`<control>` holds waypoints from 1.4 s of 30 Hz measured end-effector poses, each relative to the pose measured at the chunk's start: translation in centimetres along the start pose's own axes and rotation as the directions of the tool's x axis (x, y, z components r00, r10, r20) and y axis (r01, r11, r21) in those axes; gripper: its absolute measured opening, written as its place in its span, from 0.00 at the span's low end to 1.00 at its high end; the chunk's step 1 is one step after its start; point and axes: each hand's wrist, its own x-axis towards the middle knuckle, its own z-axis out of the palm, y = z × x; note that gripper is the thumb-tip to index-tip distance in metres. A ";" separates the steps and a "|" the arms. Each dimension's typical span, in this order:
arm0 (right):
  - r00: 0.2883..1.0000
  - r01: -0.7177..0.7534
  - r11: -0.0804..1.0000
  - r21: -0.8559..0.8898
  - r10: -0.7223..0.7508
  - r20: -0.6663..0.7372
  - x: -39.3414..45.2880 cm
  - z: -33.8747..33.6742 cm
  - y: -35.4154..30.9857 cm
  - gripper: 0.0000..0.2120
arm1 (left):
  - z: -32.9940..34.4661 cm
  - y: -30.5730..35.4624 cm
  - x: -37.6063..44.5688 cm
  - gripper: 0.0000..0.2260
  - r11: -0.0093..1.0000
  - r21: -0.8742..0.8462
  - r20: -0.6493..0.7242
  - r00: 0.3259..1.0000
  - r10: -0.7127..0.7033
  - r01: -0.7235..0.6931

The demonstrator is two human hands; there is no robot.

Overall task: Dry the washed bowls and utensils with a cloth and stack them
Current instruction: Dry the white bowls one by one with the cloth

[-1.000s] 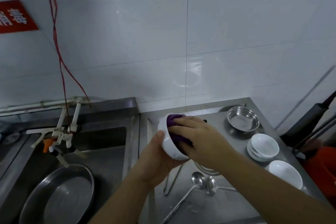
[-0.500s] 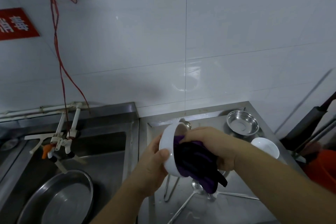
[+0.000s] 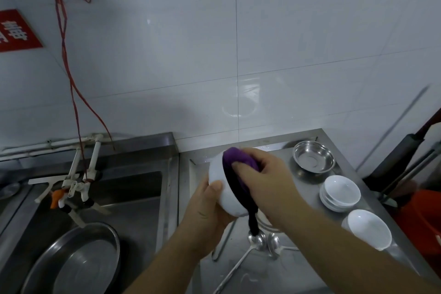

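My left hand (image 3: 205,207) grips a white bowl (image 3: 223,184) from below, tilted on its side above the steel counter (image 3: 305,267). My right hand (image 3: 265,181) holds a purple cloth (image 3: 238,162) pressed into the bowl's mouth, and a dark tail of the cloth hangs down below the bowl. Under my hands lie metal spoons (image 3: 257,242) on the counter. To the right stand a stack of white bowls (image 3: 340,193), another white bowl (image 3: 368,231) and a steel bowl (image 3: 313,156).
A sink (image 3: 133,198) lies to the left with a large steel basin (image 3: 78,260) in it and white taps (image 3: 78,181) above. A red bucket (image 3: 420,224) and dark handles stand at the right edge. A tiled wall rises behind.
The cloth was pulled partly out of the bowl half a second ago; now my right hand has pushed it back into the bowl's mouth. The bowl stays tilted in my left hand.
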 end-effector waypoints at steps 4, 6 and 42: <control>0.920 0.381 0.762 -0.524 -0.254 0.299 0.7 -1.6 0.3 0.13 | 0.2 0.6 0.5 0.48 0.999 0.002 0.016 0.999 0.033 -0.033; 0.922 0.353 0.740 -0.573 -0.172 0.346 1.1 -1.9 -0.2 0.10 | 0.0 0.5 0.8 0.48 0.999 0.025 -0.001 0.999 0.037 -0.037; 0.896 -0.442 0.519 0.732 0.300 0.328 1.0 -4.6 4.7 0.39 | 0.2 -0.2 1.9 0.20 0.891 -0.424 -0.138 0.961 -0.240 0.162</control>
